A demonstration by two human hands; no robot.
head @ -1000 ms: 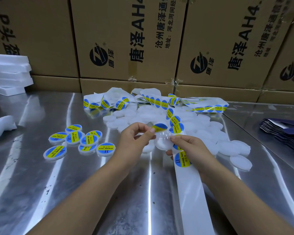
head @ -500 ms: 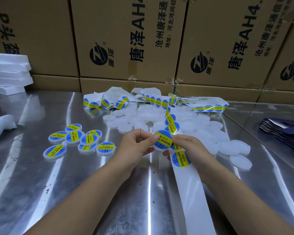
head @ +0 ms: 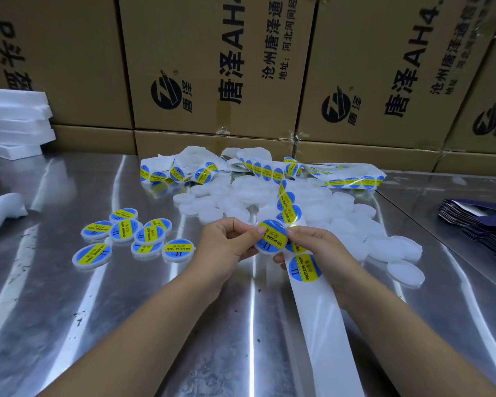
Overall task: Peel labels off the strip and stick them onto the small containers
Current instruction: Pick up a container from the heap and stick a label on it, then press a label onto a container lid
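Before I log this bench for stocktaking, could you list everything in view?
held container: one, white with blue-and-yellow label, lifted at centre
labelled containers: about eight, same colours, left of centre
plain containers: many, white, heap at centre and right
label strip: one, white backing with blue-and-yellow labels, from the back tangle to the near edge
cardboard boxes: several, brown, stacked along the back
foam sheets: a stack, white, far left
white object: one, left edge, unclear what
dark pouches: a stack, navy, right edge
table: one, steel, under everything
left hand: one, fingers pinch the held container
right hand: one, fingers pinch the held container, strip beneath
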